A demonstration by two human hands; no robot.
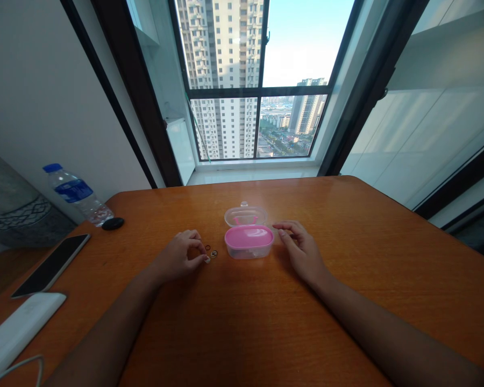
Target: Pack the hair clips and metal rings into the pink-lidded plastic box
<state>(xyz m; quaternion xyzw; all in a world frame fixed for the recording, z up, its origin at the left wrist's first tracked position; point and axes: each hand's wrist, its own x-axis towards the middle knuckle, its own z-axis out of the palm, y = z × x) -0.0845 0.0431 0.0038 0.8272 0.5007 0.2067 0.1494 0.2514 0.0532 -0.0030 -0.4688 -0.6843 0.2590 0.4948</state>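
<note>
My left hand (181, 254) rests on the wooden table with its fingers curved and apart. Its thumb tip is at a small pale ring-like piece (207, 259); whether they touch I cannot tell. Close by lie a dark thin ring (207, 248) and a small gold-and-dark ring (214, 253). To the right of these is a clear oval plastic box (248, 252) with a pink lid part (250, 236) over it. Behind it, a clear oval piece (246, 216) with pink tabs lies tilted back. My right hand (300, 250) is beside the box's right end, fingers loosely bent, nothing visible in them.
On the left of the table (367, 258) are a water bottle (78, 193) with a blue cap, a black round object (113, 223), a phone (52, 266), and a long white object (22, 325) with a cable (40, 365). A window (258, 91) stands beyond the far edge.
</note>
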